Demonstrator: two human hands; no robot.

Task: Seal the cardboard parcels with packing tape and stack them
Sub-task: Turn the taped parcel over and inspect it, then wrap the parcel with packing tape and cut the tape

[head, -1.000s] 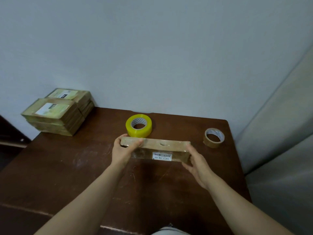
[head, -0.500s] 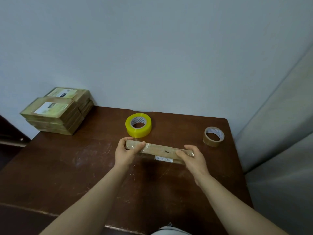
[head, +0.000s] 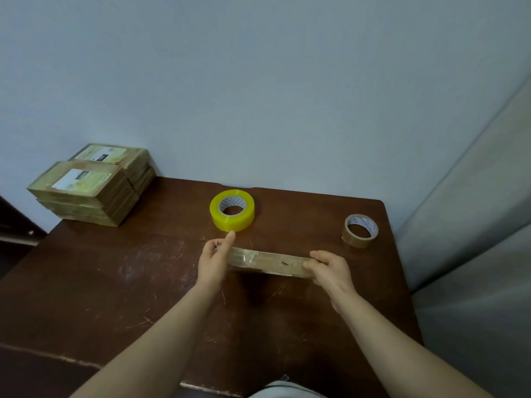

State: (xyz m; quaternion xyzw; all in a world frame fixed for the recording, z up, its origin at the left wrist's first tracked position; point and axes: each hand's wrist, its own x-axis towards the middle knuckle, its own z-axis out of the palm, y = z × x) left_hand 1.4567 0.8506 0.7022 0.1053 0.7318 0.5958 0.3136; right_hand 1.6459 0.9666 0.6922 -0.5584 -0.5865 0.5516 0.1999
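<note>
Item one, parcel: a long, flat cardboard piece wrapped in glossy clear tape, turned edge-on so its narrow side faces me. It spans the gap between my two grips above the middle of the counter, its right end a little lower than its left. A shadow lies on the wood under it, and I cannot tell whether its lower edge touches the surface. Item two, left grip: closed on the parcel's left end, fingers curled round the far side, the thumb lifted clear and pointing up toward the yellow roll. Item three, right grip: closed on the parcel's right end, fingers folded over the top edge, the palm covering the corner. Between the two grips the middle of the parcel shows bare, with a small dark mark and a pale label strip along its lower edge. Item four, yellow tape roll: lying flat, just beyond my left thumb and near the back edge of the counter. Item five, brown tape roll: smaller, lying flat near the far right corner, apart from the parcel and beyond my right grip. Item six, stacked parcels: two piles side by side at the far left corner against the wall, each topped with a pale label, well apart from both grips.
</note>
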